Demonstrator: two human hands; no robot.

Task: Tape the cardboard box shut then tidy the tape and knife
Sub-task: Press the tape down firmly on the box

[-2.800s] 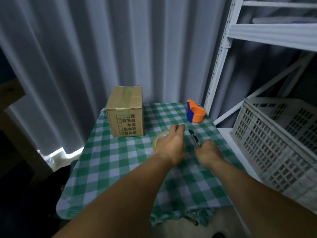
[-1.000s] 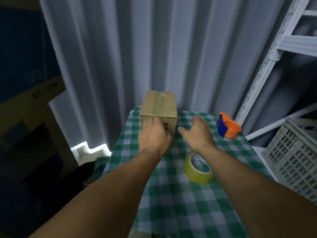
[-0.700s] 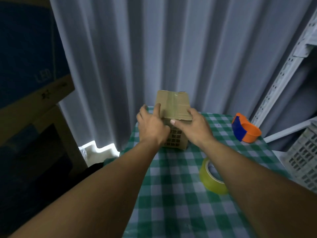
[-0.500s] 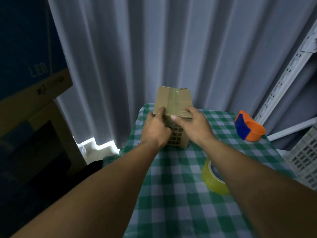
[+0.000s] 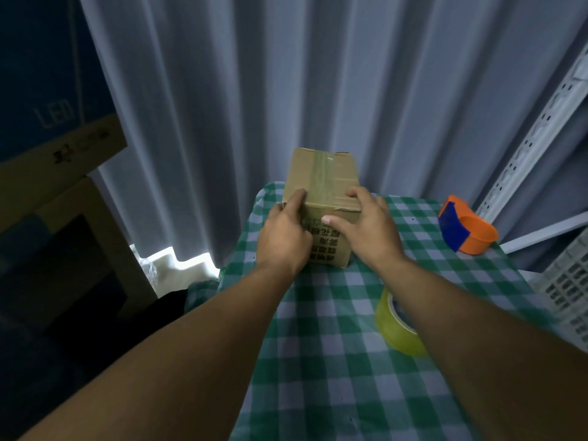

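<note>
Cardboard box (image 5: 321, 183) at the table's (image 5: 334, 361) far edge; both hands (image 5: 284, 237) (image 5: 370, 232) grasp it.

Dim, bluish scene; daylight leaks in beneath the pleated grey curtain (image 5: 318, 90). Wide-angle lens bends edges; soft blur on the near forearms.

The surface (image 5: 318, 361) wears a green-and-white checked cloth. A taped cardboard box (image 5: 321, 183) stands at its far edge, an orange-and-blue tape dispenser (image 5: 466, 230) near the far right corner, a yellow tape roll (image 5: 393, 326) toward the right edge.
</note>
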